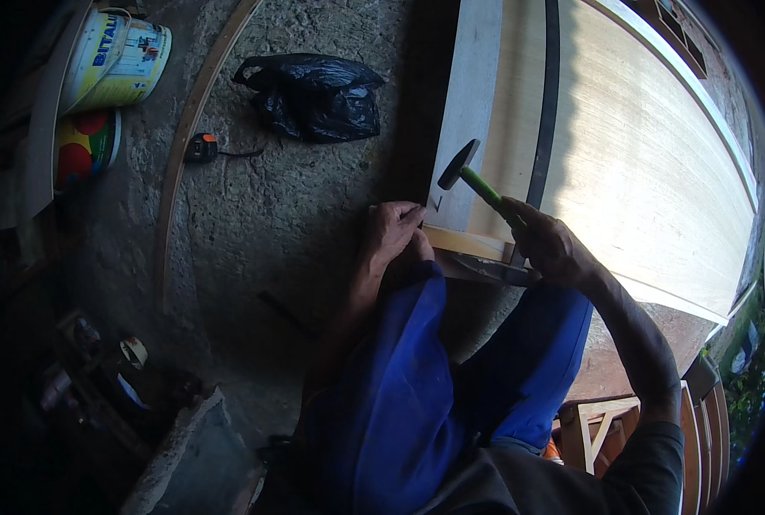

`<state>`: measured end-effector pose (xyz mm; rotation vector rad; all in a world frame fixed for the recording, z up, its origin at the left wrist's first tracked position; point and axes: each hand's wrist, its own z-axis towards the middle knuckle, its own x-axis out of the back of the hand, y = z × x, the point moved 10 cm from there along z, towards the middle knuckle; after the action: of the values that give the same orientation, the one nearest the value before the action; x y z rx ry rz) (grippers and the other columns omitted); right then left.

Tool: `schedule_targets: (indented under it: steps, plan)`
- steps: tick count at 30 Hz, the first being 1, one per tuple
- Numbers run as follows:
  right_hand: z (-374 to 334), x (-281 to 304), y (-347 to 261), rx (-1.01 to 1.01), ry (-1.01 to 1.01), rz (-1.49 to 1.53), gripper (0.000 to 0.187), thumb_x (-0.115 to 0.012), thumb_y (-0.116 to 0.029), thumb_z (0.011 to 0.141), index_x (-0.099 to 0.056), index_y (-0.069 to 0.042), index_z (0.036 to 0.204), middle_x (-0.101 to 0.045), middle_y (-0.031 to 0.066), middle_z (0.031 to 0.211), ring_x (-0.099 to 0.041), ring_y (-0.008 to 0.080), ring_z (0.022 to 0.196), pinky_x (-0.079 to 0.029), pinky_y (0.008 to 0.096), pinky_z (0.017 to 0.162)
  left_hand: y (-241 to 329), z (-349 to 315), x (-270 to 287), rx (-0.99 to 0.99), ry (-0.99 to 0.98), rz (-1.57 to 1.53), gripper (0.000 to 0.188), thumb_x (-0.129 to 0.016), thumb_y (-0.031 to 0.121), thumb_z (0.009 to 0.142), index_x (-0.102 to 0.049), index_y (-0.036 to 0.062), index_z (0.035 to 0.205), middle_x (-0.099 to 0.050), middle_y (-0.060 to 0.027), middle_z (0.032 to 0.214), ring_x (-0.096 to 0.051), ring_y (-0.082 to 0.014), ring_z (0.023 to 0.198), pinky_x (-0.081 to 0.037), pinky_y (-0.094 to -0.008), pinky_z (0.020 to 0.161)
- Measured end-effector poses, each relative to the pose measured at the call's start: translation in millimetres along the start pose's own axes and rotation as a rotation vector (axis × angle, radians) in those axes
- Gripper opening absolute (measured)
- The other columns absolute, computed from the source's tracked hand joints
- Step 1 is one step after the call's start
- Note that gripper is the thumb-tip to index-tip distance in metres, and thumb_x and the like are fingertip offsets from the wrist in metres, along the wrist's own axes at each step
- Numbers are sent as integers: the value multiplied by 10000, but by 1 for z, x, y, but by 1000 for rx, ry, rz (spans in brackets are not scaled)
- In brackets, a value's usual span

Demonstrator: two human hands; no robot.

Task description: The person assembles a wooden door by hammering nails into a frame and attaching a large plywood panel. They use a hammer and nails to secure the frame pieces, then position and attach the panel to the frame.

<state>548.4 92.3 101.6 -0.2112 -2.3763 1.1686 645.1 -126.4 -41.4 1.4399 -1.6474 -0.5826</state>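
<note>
My right hand (550,245) is wrapped round the green handle of a hammer (483,187). Its dark head is raised over a long pale wooden board (464,112), close to a nail (439,203) that stands up near the board's end. At that corner my left hand (393,230) is closed, its fingertips pressed against the board's edge beside the nail. A short wooden strip (468,242) runs crosswise at the board's end, under the hammer handle. What lies beneath my left fingers is hidden.
A large light wooden panel (648,154) with a dark strip (545,112) extends to the right. On the rough floor lie a black plastic bag (318,96), a tape measure (200,148) and a long curved-looking strip (179,159). Paint buckets (146,64) stand at the far left.
</note>
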Motion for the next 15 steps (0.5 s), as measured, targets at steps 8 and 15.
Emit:
schedule_targets:
  steps: [8, 15]
  plan:
    - [-1, 17, -12, -107, 67, -63, 507, -484, -88, 1034, -398, -98, 1533, -633, 219, 1142, -662, 285, 1003, -541, 391, 850, 10, -17, -7, -29, -12, -20, 292, -699, 194, 917, -732, -61, 1054, -756, -127, 853, -684, -118, 786, -535, -288, 697]
    - [6, 84, -19, -257, 477, 294, 484, -435, -180, 1083, -365, -152, 1561, -470, -32, 671, -416, 28, 466, -411, 215, 397, 0, -20, -1, 54, 80, -188, 236, -716, 127, 895, -734, -74, 1018, -754, -101, 850, -666, -96, 778, -531, -265, 696]
